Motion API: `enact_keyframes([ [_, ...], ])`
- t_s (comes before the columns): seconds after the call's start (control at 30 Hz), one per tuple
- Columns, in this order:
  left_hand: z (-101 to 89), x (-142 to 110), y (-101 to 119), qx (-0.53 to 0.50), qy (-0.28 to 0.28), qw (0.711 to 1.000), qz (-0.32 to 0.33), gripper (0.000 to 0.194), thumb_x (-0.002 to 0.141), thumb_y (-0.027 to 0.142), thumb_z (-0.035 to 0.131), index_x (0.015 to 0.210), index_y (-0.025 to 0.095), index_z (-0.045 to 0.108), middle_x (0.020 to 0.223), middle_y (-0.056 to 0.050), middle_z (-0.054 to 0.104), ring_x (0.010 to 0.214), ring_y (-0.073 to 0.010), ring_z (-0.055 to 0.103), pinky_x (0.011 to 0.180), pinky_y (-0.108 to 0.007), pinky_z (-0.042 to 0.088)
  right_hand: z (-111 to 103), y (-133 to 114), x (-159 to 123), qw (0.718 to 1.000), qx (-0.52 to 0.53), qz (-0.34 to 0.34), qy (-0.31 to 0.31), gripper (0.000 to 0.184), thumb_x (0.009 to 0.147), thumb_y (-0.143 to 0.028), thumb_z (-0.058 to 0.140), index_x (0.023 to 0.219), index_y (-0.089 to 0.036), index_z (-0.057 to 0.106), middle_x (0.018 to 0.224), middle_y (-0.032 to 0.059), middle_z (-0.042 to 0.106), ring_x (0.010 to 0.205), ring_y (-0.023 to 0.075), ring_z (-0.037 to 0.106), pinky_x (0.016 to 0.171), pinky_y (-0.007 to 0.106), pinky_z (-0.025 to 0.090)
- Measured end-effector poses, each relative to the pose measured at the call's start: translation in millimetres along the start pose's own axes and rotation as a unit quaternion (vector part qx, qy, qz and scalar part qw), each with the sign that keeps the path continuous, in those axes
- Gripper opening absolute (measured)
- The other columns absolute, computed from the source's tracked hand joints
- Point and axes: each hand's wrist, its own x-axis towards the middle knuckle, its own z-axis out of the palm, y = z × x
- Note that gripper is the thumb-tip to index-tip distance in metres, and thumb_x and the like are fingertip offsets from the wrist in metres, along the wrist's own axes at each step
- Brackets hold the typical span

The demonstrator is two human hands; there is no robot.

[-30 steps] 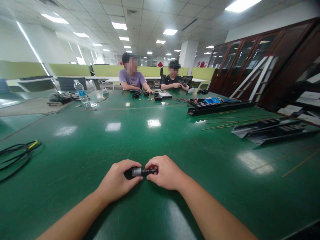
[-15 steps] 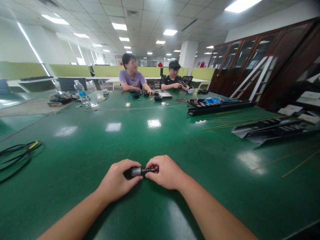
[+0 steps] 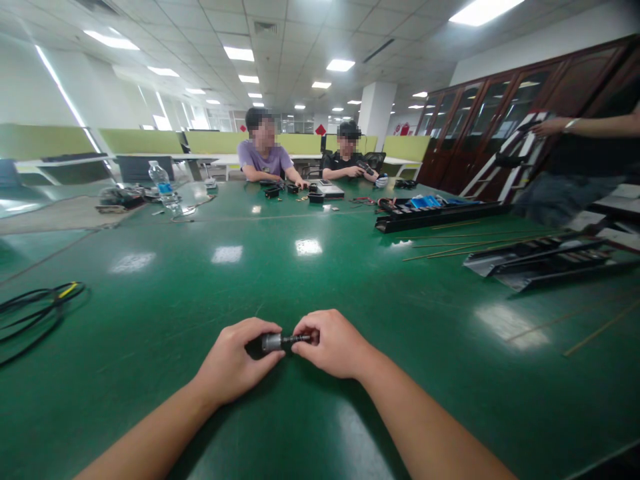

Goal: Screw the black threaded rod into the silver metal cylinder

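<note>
Low in the head view, a small silver cylinder with a dark ribbed shaft [image 3: 273, 343], motor-like in shape, lies sideways between my hands. The cylinder end is held between the thumb and fingers of my left hand [image 3: 240, 357]. My right hand [image 3: 329, 343] pinches the far end of the shaft, its fingertips curled around it and hiding part of it. Both hands are close together, just above or resting on the green tabletop [image 3: 250, 280]; I cannot tell which.
Coiled black cable [image 3: 43, 310] lies at left, a water bottle [image 3: 161, 181] farther back. Black metal channels [image 3: 530, 263] and thin rods [image 3: 470, 247] occupy the right. Two people [image 3: 263, 153] sit across the table; another person [image 3: 585, 147] stands beside a ladder [image 3: 520, 157].
A person has come into view at the far right, with a hand at the ladder. My hands keep almost the same place and grip; the ribbed shaft looks slightly turned.
</note>
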Motion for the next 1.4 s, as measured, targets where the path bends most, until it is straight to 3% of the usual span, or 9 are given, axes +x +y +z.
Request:
enact_keyframes([
  [1.0,-2.0,-1.9,-4.7,0.012,0.013,1.000,-0.009,0.023,0.080,0.032,0.071,0.102,0.024,0.068,0.093,0.000,0.071,0.085,-0.0175,0.067,0.078,-0.028,0.051,-2.5,0.8,-0.8,1.000,0.012,0.003,0.017,0.010,0.078,-0.027,0.068,0.083,-0.020,0.072,0.067,-0.0018,0.064,0.059,0.0108,0.054,0.054,0.021,0.035],
  [1.4,-3.4,-2.9,-9.4,0.030,0.035,0.999,-0.029,0.025,0.080,0.037,0.071,0.103,0.026,0.068,0.095,0.001,0.072,0.087,-0.0188,0.068,0.082,-0.030,0.052,-6.2,1.3,0.0,0.998,0.005,0.018,0.057,0.010,0.078,-0.028,0.068,0.082,-0.020,0.072,0.069,-0.0006,0.064,0.061,0.0118,0.053,0.057,0.023,0.036],
])
